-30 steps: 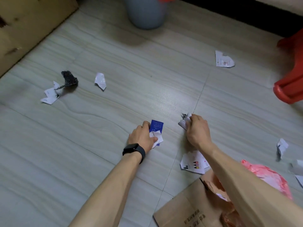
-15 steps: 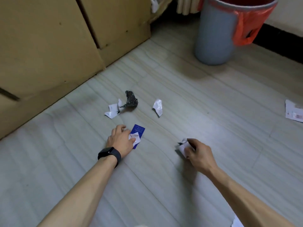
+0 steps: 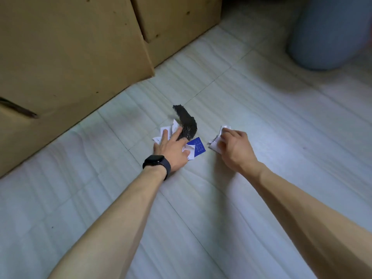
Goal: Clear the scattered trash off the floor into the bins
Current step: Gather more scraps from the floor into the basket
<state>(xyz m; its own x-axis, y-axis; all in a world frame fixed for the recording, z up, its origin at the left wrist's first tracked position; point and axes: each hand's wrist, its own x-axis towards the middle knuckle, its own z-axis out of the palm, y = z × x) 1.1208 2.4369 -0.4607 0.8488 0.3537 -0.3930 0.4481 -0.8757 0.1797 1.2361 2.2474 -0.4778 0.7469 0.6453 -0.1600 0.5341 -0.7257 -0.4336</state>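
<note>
We look down on a pale, striped tile floor (image 3: 261,121) with thin grout lines. Two cardboard boxes (image 3: 70,57) stand against it at the far left, and one grey-blue bin (image 3: 330,33) stands at the far right, blurred. Near the middle of the floor lies the trash. There is one black scrap (image 3: 188,123), one blue card (image 3: 198,149), a small cluster of white scraps (image 3: 166,130) whose number we cannot tell, and one crumpled white paper (image 3: 214,144). The black scrap is long and curved, its long axis running from close to us up and away toward the boxes. The blue card sits just beside its near end, one corner pointing away from us. Our left hand (image 3: 173,150), with one dark watch (image 3: 156,161) on the wrist, stretches straight fingers over the white scraps and the black scrap. Its grip is the thumb pinching the blue card and a small white scrap (image 3: 190,150) lying on it. Our right hand (image 3: 233,150) has its grip curled tight on the crumpled white paper, just right of the card.
</note>
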